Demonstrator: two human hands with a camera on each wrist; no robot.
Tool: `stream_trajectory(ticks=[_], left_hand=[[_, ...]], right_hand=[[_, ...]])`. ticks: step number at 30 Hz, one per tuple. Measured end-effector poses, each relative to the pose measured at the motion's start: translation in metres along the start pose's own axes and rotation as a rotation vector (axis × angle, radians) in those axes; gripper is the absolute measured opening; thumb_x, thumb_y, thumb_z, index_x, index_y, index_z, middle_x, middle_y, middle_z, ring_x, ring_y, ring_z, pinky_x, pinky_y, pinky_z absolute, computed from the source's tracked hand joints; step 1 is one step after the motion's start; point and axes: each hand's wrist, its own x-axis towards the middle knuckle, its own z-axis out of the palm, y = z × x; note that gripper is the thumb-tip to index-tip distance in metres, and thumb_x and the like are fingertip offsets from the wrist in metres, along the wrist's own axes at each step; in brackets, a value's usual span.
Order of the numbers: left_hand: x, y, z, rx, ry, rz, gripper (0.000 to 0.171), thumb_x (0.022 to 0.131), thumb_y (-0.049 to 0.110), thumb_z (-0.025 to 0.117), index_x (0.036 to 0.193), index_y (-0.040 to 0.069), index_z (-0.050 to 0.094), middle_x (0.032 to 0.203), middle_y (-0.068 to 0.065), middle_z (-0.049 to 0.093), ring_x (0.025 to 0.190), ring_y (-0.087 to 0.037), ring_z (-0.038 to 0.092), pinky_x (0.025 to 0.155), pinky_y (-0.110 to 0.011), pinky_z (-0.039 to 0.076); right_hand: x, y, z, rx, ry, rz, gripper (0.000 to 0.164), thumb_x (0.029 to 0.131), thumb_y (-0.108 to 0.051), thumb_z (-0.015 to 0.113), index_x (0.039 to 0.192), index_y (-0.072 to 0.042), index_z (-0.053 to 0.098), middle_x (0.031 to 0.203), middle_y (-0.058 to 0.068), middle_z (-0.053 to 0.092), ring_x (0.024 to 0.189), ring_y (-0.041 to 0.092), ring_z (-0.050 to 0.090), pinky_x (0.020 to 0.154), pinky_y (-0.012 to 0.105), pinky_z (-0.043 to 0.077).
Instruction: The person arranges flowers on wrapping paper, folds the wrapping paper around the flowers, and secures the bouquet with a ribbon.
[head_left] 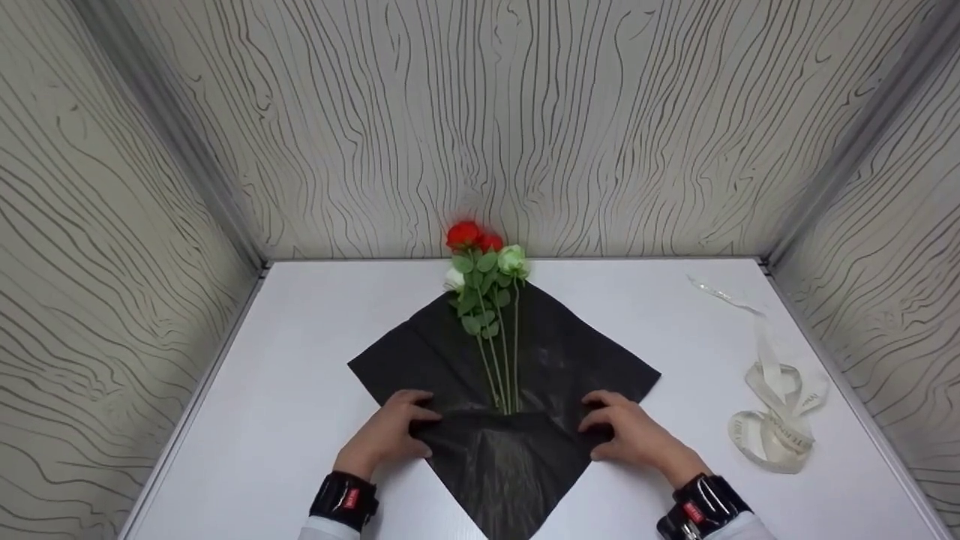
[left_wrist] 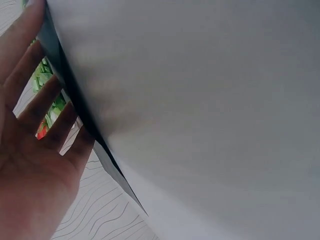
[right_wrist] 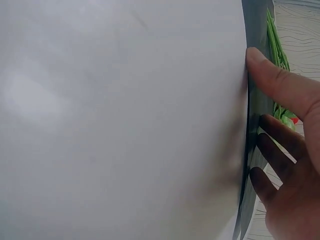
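Note:
A sheet of black wrapping paper (head_left: 570, 345) lies diamond-wise on the white table. Along its middle lie artificial roses: red ones (head_left: 463, 235), a pale green one (head_left: 513, 260) and a white one (head_left: 454, 279), with green leaves and long stems (head_left: 504, 360). The stems' lower ends stop at a crease across the paper. My left hand (head_left: 391, 429) rests its spread fingers on the paper's left edge. At the right edge my right hand (head_left: 626, 431) touches the paper with slightly bent fingers. Both wrist views show fingertips (right_wrist: 263, 121) against the dark paper, beside the white tabletop.
A loosely looped, cream printed ribbon (head_left: 780, 427) lies on the right of the table (head_left: 300, 330), its thin end reaching toward the back. Wood-grain patterned panels (head_left: 360, 135) stand behind the table and along both sides.

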Motion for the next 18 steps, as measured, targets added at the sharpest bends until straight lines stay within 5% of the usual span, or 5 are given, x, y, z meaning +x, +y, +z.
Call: stream_trajectory(ticks=[18], left_hand=[[0.0003,0.0003,-0.0004,-0.001,-0.021,-0.015,0.042,0.073,0.025,0.076,0.114,0.024,0.065,0.136,-0.001,0.040,0.127,-0.022,0.030,0.098,-0.039,0.034]], right_hand=[[0.0009,0.0007,0.0025,0.034,0.061,0.010,0.018,0.071,-0.022,0.077,0.088,-0.025,0.072,0.123,0.007,0.048,0.115,0.030,0.040,0.092,0.053,0.029]])
